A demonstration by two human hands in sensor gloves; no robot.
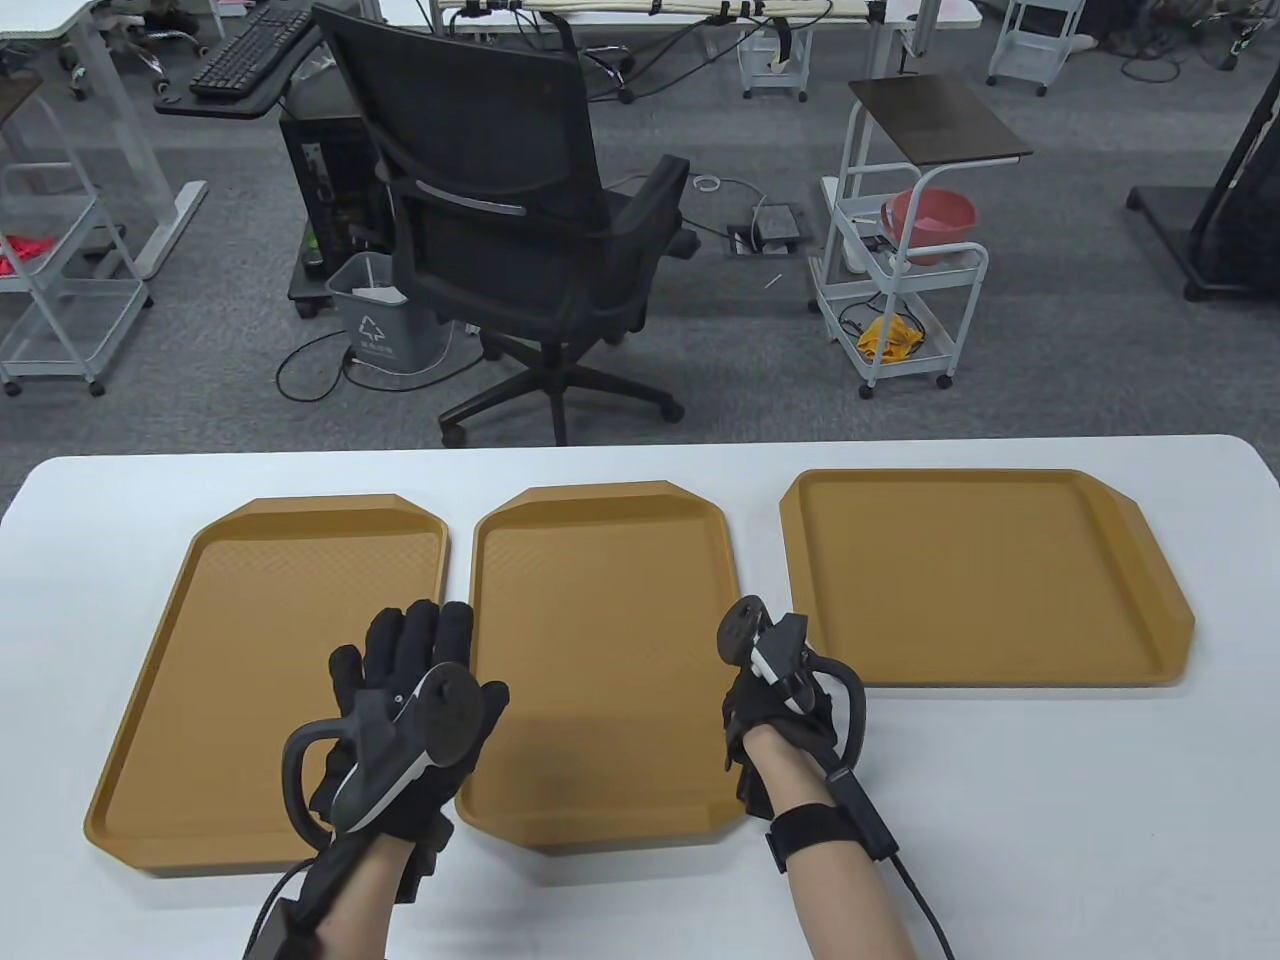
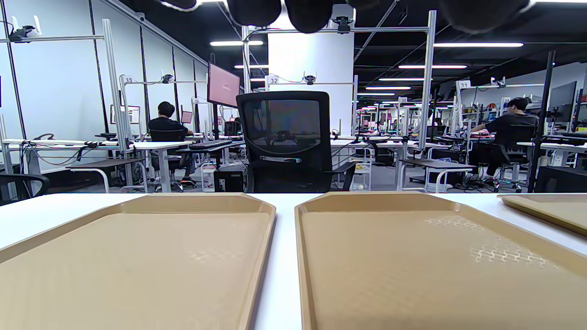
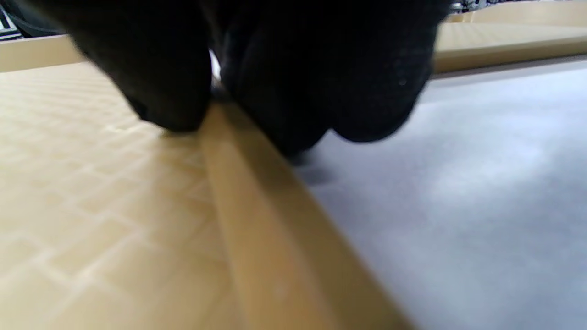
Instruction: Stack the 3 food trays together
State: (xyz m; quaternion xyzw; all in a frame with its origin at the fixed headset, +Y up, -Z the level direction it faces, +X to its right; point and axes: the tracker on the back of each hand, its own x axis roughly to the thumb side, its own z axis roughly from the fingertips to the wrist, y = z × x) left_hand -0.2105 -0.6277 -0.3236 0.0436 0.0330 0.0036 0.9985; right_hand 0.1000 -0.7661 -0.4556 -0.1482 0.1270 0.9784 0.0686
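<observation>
Three tan food trays lie side by side on the white table [image 1: 1050, 800]: the left tray [image 1: 270, 680], the middle tray [image 1: 600, 600] and the right tray [image 1: 970, 580]. My left hand [image 1: 420, 640] hovers with fingers spread over the gap between the left and middle trays; its fingertips [image 2: 298, 11] hang above both trays [image 2: 137, 256] [image 2: 412, 266], touching nothing. My right hand [image 1: 745, 700] is at the middle tray's right rim. In the right wrist view my fingers [image 3: 293, 82] pinch that rim [image 3: 257, 220], thumb inside, the others outside.
A black office chair [image 1: 520, 200] stands past the table's far edge, with a grey bin [image 1: 385, 320] and a white cart [image 1: 900, 270] on the floor. Bare table lies in front of the right tray.
</observation>
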